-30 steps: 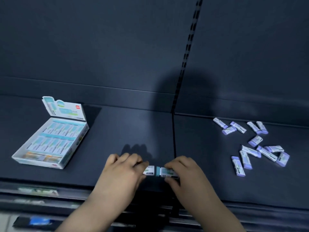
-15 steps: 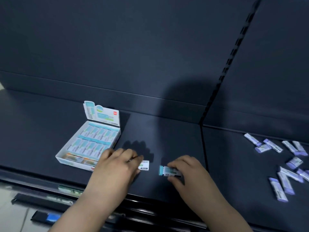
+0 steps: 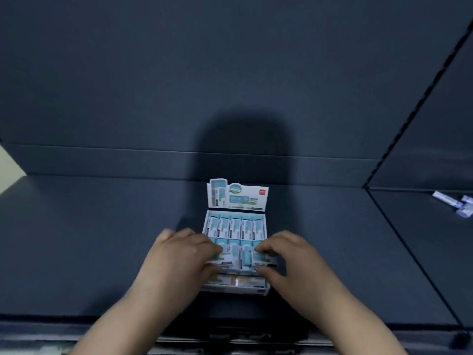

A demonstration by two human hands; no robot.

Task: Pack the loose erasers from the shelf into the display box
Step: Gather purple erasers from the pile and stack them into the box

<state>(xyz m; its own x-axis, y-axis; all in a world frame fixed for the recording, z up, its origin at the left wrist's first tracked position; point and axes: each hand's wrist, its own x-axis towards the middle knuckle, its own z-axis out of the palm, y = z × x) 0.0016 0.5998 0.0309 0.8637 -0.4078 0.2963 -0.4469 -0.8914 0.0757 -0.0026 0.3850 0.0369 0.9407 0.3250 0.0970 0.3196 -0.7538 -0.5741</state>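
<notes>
Both hands have moved onto the display box (image 3: 236,288) near the front edge of the shelf (image 3: 102,239); right hand (image 3: 291,260) grip pinches an eraser (image 3: 263,258) over its front row, left hand (image 3: 184,254) grip pinches a second eraser (image 3: 222,260); loose erasers (image 3: 460,204) lie far right

A shop: dark retail shelf (image 3: 102,239) holding a display box (image 3: 236,198).

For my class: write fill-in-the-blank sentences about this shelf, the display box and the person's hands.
The lid flap of the display box stands ___ at the back.
Its far row holds ___ teal erasers.
The left hand and right hand each grip a teal eraser over the box's ___ row.
Loose purple erasers lie to the box's ___.
Missing words: upright, five, front, right.
</notes>
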